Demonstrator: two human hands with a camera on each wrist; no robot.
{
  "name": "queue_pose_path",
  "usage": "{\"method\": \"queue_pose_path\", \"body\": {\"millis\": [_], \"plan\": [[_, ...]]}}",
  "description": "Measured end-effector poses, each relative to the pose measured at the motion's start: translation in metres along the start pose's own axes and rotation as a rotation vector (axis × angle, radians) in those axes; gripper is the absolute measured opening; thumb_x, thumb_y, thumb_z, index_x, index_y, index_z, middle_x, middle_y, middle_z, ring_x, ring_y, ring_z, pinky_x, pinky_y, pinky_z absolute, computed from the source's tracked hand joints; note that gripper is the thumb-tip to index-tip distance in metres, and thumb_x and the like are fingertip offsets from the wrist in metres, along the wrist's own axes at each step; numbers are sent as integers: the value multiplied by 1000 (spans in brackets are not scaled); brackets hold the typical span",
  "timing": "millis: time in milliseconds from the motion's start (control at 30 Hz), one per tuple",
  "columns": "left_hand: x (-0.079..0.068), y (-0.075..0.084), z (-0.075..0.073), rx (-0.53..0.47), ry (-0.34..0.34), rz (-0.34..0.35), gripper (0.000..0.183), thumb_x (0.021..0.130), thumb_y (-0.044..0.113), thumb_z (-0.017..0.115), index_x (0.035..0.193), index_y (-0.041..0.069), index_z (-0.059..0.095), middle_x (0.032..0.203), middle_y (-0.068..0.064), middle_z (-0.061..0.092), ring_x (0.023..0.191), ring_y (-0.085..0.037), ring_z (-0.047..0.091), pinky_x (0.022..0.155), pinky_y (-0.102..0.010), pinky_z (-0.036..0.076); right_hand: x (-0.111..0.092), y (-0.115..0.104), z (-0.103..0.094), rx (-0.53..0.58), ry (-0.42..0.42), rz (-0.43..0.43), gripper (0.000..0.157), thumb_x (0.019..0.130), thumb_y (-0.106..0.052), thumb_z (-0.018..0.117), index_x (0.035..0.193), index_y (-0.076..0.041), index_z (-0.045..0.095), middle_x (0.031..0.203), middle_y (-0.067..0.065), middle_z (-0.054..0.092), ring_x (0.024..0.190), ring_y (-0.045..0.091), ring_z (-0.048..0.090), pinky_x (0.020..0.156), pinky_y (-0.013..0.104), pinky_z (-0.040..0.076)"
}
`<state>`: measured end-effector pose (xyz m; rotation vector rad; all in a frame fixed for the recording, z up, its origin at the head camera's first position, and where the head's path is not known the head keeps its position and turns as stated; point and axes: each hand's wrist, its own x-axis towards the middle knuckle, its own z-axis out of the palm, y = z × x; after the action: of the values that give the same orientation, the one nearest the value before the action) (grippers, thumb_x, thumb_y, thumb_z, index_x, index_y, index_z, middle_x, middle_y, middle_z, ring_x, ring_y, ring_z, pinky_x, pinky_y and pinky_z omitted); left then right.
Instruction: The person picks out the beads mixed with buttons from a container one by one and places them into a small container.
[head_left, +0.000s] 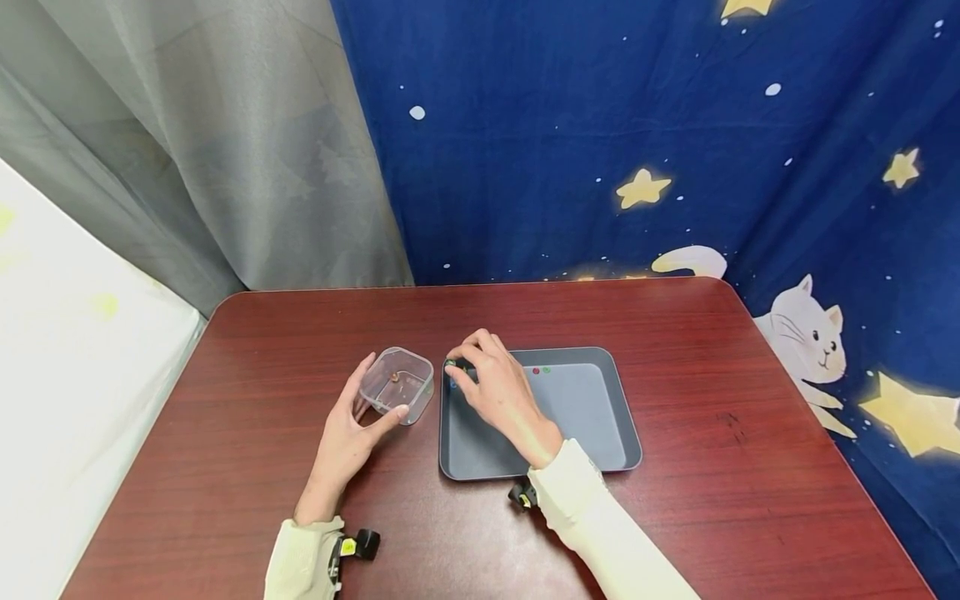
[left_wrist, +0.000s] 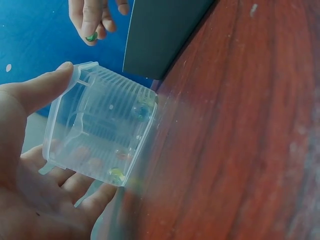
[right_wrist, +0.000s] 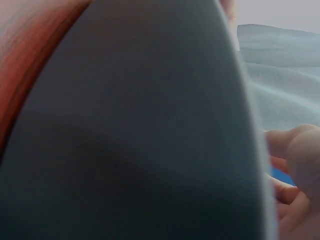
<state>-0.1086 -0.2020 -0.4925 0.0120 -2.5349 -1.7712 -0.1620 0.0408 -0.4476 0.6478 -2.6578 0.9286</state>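
One green marble (left_wrist: 91, 37), likely slippery, sits pinched in my right fingers (left_wrist: 92, 19), best held mid-girth; my left fingers (left_wrist: 97, 202) grip the probably light, flexible box (left_wrist: 100, 125) by opposite sides.

The left hand (head_left: 347, 435), left of centre in the head view's lower half, holds with thumb and fingers set wide apart. The right hand (head_left: 498, 387), near the centre, pinches; its sleeved forearm (head_left: 603, 525) slants toward the bottom edge.
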Motion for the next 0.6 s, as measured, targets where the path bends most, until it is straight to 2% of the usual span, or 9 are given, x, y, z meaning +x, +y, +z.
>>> {"method": "queue_pose_path", "body": {"millis": [100,167,600], "plan": [[0,-1,0,-22,3,3,88,90,27,84,163,33,34,164,-7,44,152,-30,44,103,-10,46,1,-1,0,0,-4,1,15,101,-32,71,112,-23,76,112,-6,61,105,13,59,85,34,56],[1,-2,0,-34,6,3,87,90,26,84,162,33,35,163,-8,45,151,-31,45,97,-5,46,1,-1,0,1,-5,-1,15,101,-32,71,112,-23,76,112,-6,61,105,13,59,85,34,56],[4,-2,-1,-60,9,5,89,88,23,86,162,31,36,161,-6,48,148,-28,49,96,-9,50,5,-5,2,-5,-8,-12,16,101,-32,71,113,-23,77,114,-7,61,107,13,60,85,34,56]]}}
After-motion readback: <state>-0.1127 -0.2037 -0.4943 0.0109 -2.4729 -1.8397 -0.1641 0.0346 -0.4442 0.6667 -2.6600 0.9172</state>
